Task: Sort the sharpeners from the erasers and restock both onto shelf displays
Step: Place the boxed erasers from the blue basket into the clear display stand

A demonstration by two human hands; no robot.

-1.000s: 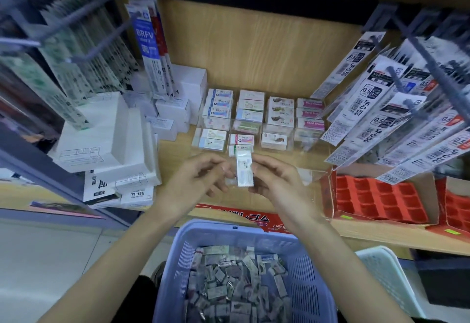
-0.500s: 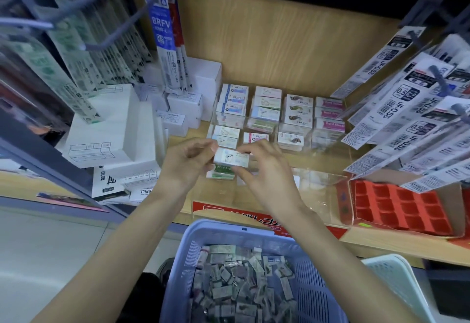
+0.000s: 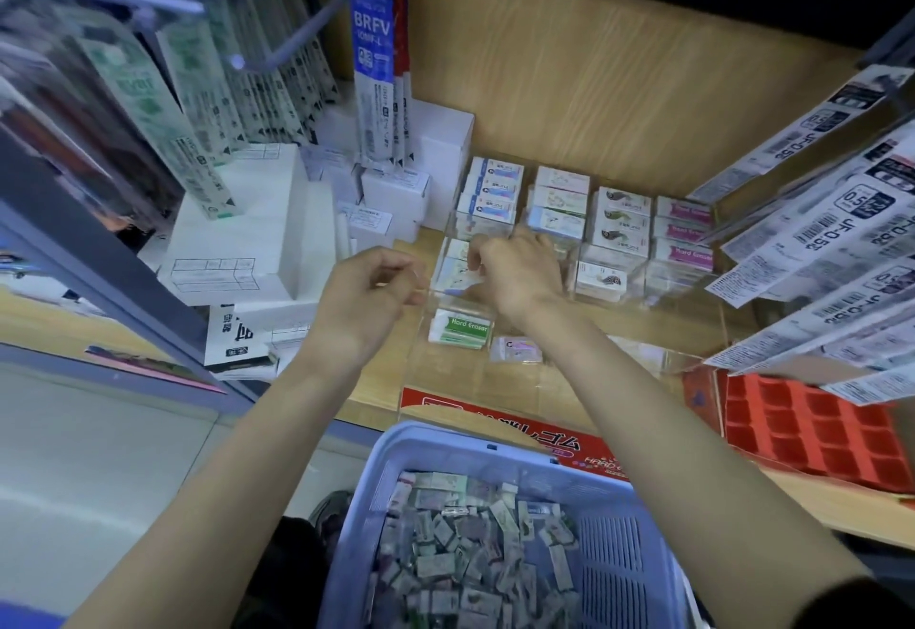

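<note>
A matt, pale wood-grain panel [image 3: 619,98] backs the shelf beyond the hands. Around the right hand [image 3: 520,277], a clear, glossy acrylic display [image 3: 643,356] holds paper-sleeved erasers [image 3: 621,222]; the eraser [image 3: 453,277] at its fingertips shines in film wrap. Matt white cardboard boxes [image 3: 247,232] stand left of the left hand [image 3: 369,296]. Below both wrists sits a perforated lavender plastic basket [image 3: 629,554]; above hang smooth grey metal pegs [image 3: 297,49].

The right hand [image 3: 520,272] is covering most of the eraser pack [image 3: 448,274] beneath it, hiding whether its fingers are gripping. The left hand [image 3: 366,296] is blurring at its curled fingertips against the clear display [image 3: 584,381]. The basket [image 3: 445,435] is running off the bottom edge, its small packets [image 3: 470,564] smearing too much to tell erasers from sharpeners.
</note>
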